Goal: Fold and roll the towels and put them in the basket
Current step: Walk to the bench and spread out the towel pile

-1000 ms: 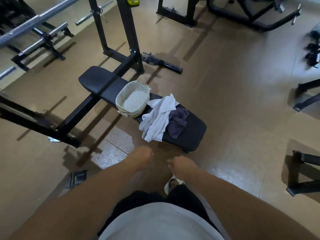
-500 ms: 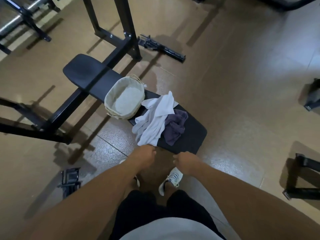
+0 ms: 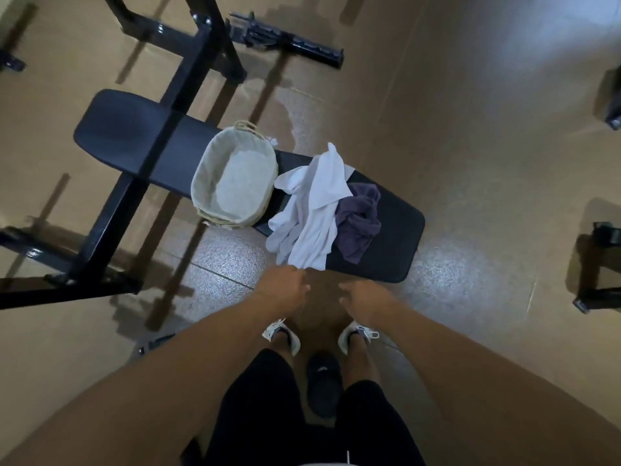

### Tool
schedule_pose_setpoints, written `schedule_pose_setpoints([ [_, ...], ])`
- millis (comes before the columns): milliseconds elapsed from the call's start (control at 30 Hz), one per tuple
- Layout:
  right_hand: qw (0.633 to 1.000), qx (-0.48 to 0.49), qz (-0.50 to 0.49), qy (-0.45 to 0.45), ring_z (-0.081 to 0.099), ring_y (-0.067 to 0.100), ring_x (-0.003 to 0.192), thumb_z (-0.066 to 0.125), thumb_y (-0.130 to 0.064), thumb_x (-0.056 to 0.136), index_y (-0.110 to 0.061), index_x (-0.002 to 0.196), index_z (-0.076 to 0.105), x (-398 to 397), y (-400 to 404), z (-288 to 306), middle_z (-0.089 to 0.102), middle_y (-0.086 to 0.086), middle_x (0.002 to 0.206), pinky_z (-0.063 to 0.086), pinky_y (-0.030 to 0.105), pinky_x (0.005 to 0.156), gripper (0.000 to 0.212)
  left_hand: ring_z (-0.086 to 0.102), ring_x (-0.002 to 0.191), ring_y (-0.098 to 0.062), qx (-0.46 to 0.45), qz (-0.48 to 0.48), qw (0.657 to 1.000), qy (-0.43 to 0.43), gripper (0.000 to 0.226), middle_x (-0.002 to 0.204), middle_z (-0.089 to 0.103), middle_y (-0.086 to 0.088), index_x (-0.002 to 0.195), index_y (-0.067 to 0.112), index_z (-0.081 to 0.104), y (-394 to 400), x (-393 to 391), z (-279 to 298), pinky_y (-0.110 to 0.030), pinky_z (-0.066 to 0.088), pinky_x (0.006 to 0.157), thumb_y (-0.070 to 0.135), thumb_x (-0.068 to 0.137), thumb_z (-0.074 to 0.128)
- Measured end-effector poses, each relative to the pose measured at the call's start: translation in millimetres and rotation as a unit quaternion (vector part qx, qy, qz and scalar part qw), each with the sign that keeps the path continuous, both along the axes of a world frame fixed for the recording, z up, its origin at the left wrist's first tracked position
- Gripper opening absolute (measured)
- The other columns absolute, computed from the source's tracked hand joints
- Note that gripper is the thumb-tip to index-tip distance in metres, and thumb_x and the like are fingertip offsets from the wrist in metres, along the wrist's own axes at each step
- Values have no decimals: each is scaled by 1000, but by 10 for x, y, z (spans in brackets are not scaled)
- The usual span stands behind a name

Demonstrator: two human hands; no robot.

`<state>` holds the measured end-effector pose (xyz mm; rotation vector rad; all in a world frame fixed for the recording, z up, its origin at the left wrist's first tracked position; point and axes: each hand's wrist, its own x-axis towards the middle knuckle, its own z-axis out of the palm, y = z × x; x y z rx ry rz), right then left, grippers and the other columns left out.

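A glossy tan speckled floor [image 3: 470, 163] is seen from above, and on it a long black padded weight bench [image 3: 396, 237] is set diagonally beneath a black steel rack frame [image 3: 161, 142]. An oval woven basket with a pale cloth lining [image 3: 205, 176] is placed mid-bench, with nothing seen inside it. Just beside it, towards the near end of the pad, a crumpled white towel [image 3: 316, 210] is heaped, draped over the pad's near edge and partly laid over a bunched dark purple towel [image 3: 359, 220]. The left hand [image 3: 282, 290] is held at the hanging corner of the white towel with fingers curled; contact is suggested, but whether the cloth is actually pinched cannot be told. The right hand [image 3: 363, 297] is held apart from the bench, fingers loosely curled, nothing in it. Compared with half a second earlier, the bench is viewed more steeply and from nearer, both white shoes [image 3: 356, 338] are now shown, and the left hand has been brought up to the towel's edge. Bare pad is left at the bench's near end, right of the purple towel, and bare floor lies around that end.
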<state>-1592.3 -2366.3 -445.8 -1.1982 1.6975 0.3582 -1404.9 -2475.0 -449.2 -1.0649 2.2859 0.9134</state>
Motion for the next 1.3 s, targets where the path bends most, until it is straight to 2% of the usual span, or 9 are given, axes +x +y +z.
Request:
schedule_pose_setpoints([
  [100, 1000, -5, -17, -1, 40, 24, 143, 45, -38, 105, -24, 154, 39, 72, -115, -160, 43, 2, 157, 32, 36, 116, 52, 62, 106, -33, -20, -44, 999, -10, 36, 112, 65, -13, 108, 7, 63, -163, 15, -175, -40, 44, 91, 39, 103, 47],
  [233, 998, -62, 19, 15, 49, 29, 134, 44, -35, 104, -25, 151, 44, 1, -473, -477, 49, 4, 151, 43, 43, 109, 48, 56, 122, -31, -48, -22, 998, 25, 41, 131, 63, -11, 131, 10, 62, -463, -94, -616, -41, 40, 103, 37, 103, 50],
  [567, 945, -234, 202, 104, 53, 27, 129, 44, -19, 102, -25, 145, 51, -593, -1337, -1669, 54, 1, 146, 46, 44, 104, 44, 61, 97, -31, -208, 21, 969, 131, 34, 101, 67, -10, 104, 11, 65, -1035, -561, -2143, -42, 50, 74, 38, 100, 45],
  [733, 933, -253, 226, 118, 41, 21, 142, 47, -27, 104, -19, 147, 51, -758, -1671, -2265, 47, 2, 154, 26, 32, 116, 43, 61, 113, -31, -261, 46, 943, 201, 40, 121, 69, -8, 122, 12, 67, -1275, -765, -2853, -41, 50, 95, 37, 100, 45],
  [833, 876, -401, 237, 124, 50, 25, 131, 48, -26, 100, -24, 142, 56, -789, -1548, -2622, 57, -2, 144, 34, 38, 110, 43, 59, 109, -29, -317, 73, 906, 271, 32, 115, 70, -10, 120, 8, 68, -1201, -803, -3192, -37, 45, 98, 26, 102, 49],
  [900, 848, -453, 234, 145, 55, 28, 121, 49, -27, 97, -22, 136, 62, -802, -1478, -2761, 64, -1, 136, 38, 41, 103, 41, 59, 107, -27, -350, 80, 885, 296, 29, 112, 71, -9, 118, 9, 69, -1174, -820, -3271, -35, 44, 97, 23, 101, 50],
  [1000, 828, -488, 232, 152, 56, 30, 114, 49, -28, 96, -20, 132, 63, -776, -1474, -2809, 66, 1, 131, 39, 42, 98, 39, 59, 108, -29, -353, 89, 890, 274, 27, 111, 70, -9, 117, 12, 67, -1176, -815, -3273, -37, 45, 93, 25, 102, 49],
  [1133, 833, -483, 223, 152, 54, 28, 120, 48, -26, 96, -23, 132, 63, -775, -1283, -2747, 61, 0, 135, 36, 40, 101, 38, 58, 104, -33, -331, 125, 899, 257, 21, 105, 67, -13, 106, 8, 65, -901, -806, -3148, -40, 44, 89, 23, 101, 50],
  [1300, 834, -479, 226, 157, 48, 23, 132, 52, -25, 95, -30, 137, 59, -728, -983, -2404, 53, -1, 146, 35, 40, 110, 43, 49, 131, -24, -325, 122, 913, 216, 39, 135, 62, -5, 135, 15, 59, -619, -680, -2846, -38, 42, 102, 30, 99, 54],
])
